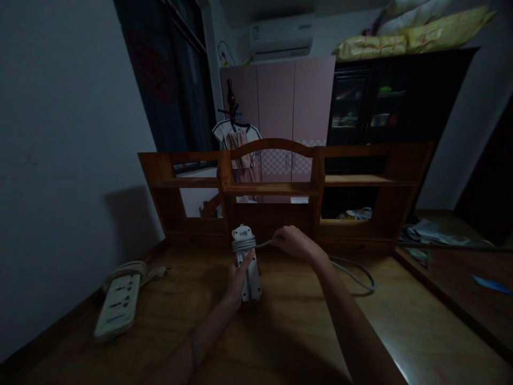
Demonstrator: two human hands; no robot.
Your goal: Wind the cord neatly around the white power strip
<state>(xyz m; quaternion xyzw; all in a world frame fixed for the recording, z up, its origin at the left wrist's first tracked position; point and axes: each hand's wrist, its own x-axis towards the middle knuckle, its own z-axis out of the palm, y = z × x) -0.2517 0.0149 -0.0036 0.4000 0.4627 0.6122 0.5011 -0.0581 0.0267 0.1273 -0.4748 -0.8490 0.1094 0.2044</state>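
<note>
My left hand (237,278) grips a white power strip (251,280) around its middle, holding it above the wooden desk with its back side toward me. Several turns of grey cord (244,244) are wound around its far part. To the right, my right hand (292,240) pinches the same cord, which runs taut from the strip to my fingers. Beyond that hand, a loose loop of the cord (371,280) lies on the desk. A second white power strip (119,305) rests at the left by the wall, its own cord coiled at the far end.
The wooden desk (312,331) backs onto a low wooden shelf unit (272,188). A wall (60,160) borders the left side. On the right, a raised edge (444,299) separates another wooden surface with a blue item (492,284). Behind stand pink wardrobe doors (276,101) and a dark cabinet (425,101).
</note>
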